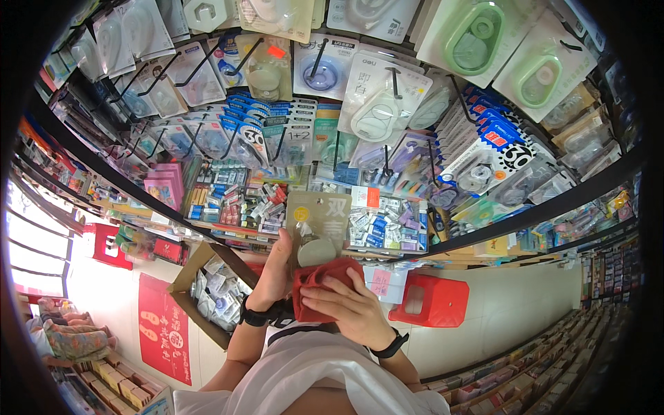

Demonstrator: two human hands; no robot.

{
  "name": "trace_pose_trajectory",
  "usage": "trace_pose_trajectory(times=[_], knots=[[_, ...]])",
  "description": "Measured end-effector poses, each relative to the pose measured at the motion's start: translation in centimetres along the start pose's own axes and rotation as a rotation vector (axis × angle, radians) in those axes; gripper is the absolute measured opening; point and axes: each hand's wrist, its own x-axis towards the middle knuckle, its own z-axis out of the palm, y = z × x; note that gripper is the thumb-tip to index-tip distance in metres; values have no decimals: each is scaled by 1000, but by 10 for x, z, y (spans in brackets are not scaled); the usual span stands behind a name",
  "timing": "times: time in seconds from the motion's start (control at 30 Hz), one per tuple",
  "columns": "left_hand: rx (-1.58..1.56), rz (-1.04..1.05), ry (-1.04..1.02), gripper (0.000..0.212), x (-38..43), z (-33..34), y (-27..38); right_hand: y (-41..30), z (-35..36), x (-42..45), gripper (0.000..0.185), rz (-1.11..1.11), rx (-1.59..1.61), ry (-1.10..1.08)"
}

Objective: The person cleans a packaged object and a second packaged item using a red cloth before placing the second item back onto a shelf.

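In my left hand [273, 275] I hold a beige blister pack [319, 220] with a round, pale correction tape dispenser inside. The thumb lies along its left edge. A folded red cloth [317, 293] is under the fingers of my right hand [345, 301] and covers the pack's lower end. Just beyond the pack, shelf trays hold many small boxed erasers or refills [386, 223]. Above them, carded correction tapes [376, 104] hang on black hooks.
An open cardboard box [236, 259] of packaged items stands at my left. A red plastic stool [433, 301] is on the right, with white boxes [384, 282] beside it. A red mat [163, 327] lies on the floor. At far left is another person [78, 334].
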Motion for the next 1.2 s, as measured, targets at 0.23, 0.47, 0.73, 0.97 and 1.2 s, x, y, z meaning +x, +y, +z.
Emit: trace_pose_trajectory(times=[0.23, 0.47, 0.73, 0.97, 1.2], knots=[[-4, -41, -159, 70, -1, -6, -24, 9, -19, 26, 45, 185, 74, 235], [-30, -98, -93, 61, -5, -12, -26, -1, -10, 28, 48, 133, -24, 160], [-14, -88, 55, 61, -2, -3, -8, -3, 5, 3, 49, 39, -5, 38], [-20, -27, -86, 70, 1, -3, -12, 8, -18, 14, 48, 78, 49, 61], [255, -80, -145, 68, 0, -20, -35, 10, -26, 29, 44, 249, 179, 324]])
